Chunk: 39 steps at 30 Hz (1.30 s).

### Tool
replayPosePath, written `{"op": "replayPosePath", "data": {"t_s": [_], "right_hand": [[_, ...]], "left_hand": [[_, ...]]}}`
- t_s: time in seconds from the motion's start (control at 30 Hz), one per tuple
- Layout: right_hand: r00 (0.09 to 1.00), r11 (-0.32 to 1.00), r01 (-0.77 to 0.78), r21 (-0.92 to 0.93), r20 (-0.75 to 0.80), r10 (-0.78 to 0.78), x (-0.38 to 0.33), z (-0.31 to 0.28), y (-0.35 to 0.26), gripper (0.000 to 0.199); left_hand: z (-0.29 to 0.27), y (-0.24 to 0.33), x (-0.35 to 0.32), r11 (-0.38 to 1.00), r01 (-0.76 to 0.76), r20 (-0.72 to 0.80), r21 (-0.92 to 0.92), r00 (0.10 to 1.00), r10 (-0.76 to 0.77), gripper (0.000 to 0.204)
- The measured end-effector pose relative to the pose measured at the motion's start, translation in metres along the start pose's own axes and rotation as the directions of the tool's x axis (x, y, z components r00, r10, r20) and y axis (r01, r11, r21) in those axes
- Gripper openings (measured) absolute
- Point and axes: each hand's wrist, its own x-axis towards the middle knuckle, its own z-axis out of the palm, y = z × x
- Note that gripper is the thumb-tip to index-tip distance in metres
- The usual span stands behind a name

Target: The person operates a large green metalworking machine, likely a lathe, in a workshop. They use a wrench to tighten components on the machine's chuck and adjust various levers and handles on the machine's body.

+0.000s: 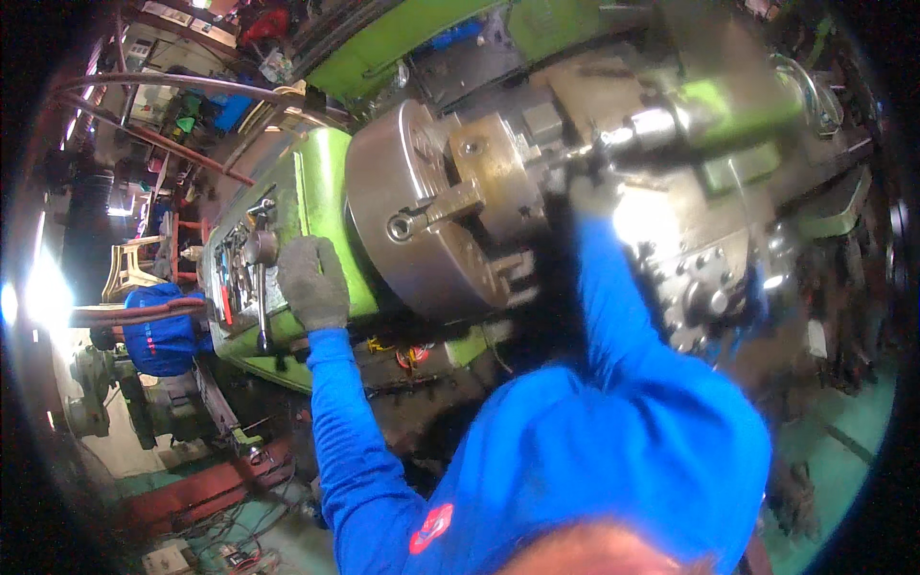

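Observation:
My left hand [313, 283], in a grey work glove, lies on the edge of the green lathe headstock [326, 182] with its fingers flat and nothing visible in them. Beside it are wrenches and other hand tools [251, 259] on the headstock top. To its right is a large steel chuck [383, 206], whose jaws hold a brownish metal workpiece [494, 172]. My right hand [594, 195], also gloved, reaches to the workpiece's right end, below a shiny spindle-like part [652, 127]. Blur hides its fingers, so I cannot tell whether it grips anything.
A bolted tool post [709, 297] stands right of my right arm, beside a bright glare. Green machine bodywork [383, 43] runs behind the chuck. At the left are a blue-covered object [161, 331] and red rails [153, 144]. Cables [230, 527] lie on the floor.

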Motion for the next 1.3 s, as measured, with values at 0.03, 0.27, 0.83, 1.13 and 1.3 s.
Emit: {"op": "replayPosePath", "data": {"t_s": [0.03, 0.27, 0.83, 1.13, 1.3], "right_hand": [[0.995, 0.949, -0.094, 0.302, 0.013, 0.094, 0.007, 0.002, 0.006, 0.030], [0.910, 0.829, 0.402, -0.390, 0.271, -0.314, 0.023, -0.021, 0.014, 0.070], [0.993, 0.880, 0.101, -0.464, 0.106, -0.058, -0.010, 0.014, -0.034, 0.020], [0.984, 0.884, -0.109, -0.455, 0.075, 0.160, -0.025, 0.028, -0.052, 0.027], [0.863, 0.188, -0.464, 0.865, 0.394, 0.316, 0.057, -0.011, 0.064, 0.022]], "left_hand": [[-0.002, 0.004, 0.005, 0.999, 0.013, -0.024, -0.029, 1.000, -0.014, 0.013], [-0.009, 0.013, 0.011, 0.996, 0.051, -0.080, -0.068, 0.995, -0.056, 0.019], [-0.023, 0.017, 0.004, 0.990, 0.076, -0.047, -0.121, 0.995, -0.082, 0.018], [-0.031, 0.015, -0.007, 0.987, 0.126, -0.009, -0.100, 0.992, -0.127, 0.018], [-0.019, 0.018, 0.011, 0.998, 0.055, -0.086, -0.003, 0.995, -0.056, 0.021]]}}
